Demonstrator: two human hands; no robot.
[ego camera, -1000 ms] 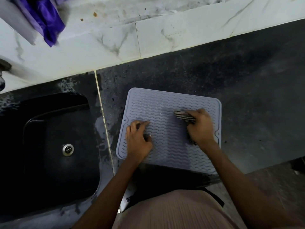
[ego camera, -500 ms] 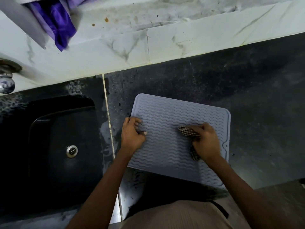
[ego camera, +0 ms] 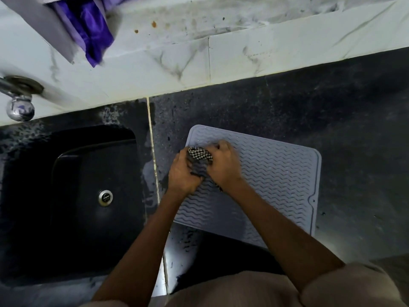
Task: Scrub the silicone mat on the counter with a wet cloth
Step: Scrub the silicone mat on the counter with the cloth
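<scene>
A grey silicone mat [ego camera: 276, 180] with wavy ridges lies on the dark counter [ego camera: 332, 111], right of the sink. A dark checked cloth [ego camera: 199, 159] sits bunched on the mat's left part. My right hand [ego camera: 223, 167] grips the cloth and presses it onto the mat. My left hand [ego camera: 182, 173] lies at the mat's left edge, right against the cloth, its fingers curled on the cloth's left side. Both forearms reach in from below.
A black sink [ego camera: 73, 200] with a metal drain [ego camera: 105, 197] fills the left. A chrome tap [ego camera: 18, 103] juts from the marble backsplash [ego camera: 221, 60]. Purple fabric [ego camera: 90, 29] hangs at the top left. The counter's front edge runs along the bottom right.
My right hand has slid the cloth leftward across the mat, from its middle to its left part. It now meets my left hand, which has closed on the cloth.
</scene>
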